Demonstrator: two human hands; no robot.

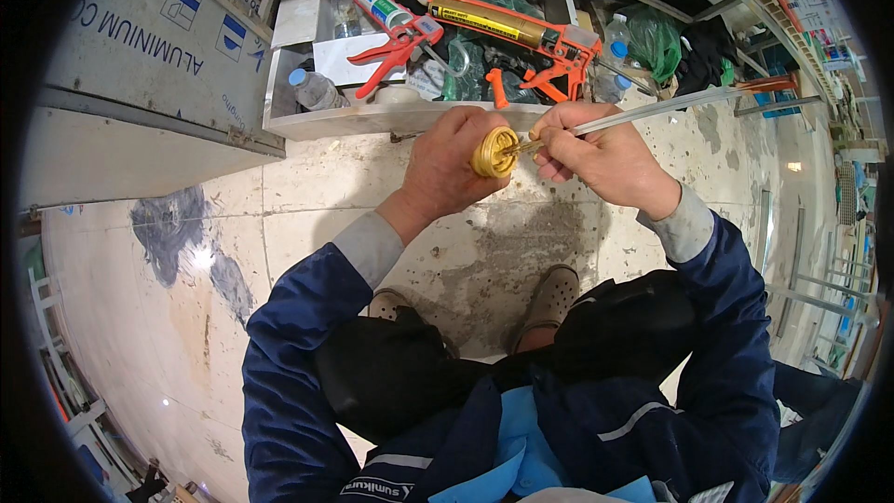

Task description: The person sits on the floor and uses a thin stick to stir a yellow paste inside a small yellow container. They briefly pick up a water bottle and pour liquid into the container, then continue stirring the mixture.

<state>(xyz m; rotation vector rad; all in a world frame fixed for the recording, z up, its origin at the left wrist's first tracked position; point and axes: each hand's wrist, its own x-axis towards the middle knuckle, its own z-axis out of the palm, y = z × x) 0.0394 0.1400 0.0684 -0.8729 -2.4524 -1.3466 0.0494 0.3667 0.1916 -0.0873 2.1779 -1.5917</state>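
Note:
My left hand (447, 163) is closed around a small round gold-coloured jar (483, 160), its open mouth tilted to the right. Opposite it, my right hand (605, 151) pinches a long thin pale rod (643, 113), which runs up to the right past my fingers. Its narrow gold-brown tip meets the jar's mouth; how deep it reaches inside I cannot tell. Both hands are held above the floor, just in front of a shallow open box (382, 119). The fingers of my left hand are largely hidden behind the jar.
In the box lie a red caulking gun (400, 48), an orange caulking gun (559, 48) with a gold cartridge, and a plastic bottle (315, 90). Large printed panels (140, 47) lean at the left. A green plastic bag (655, 45) lies right of the box. Grey stains mark the tiled floor (233, 224).

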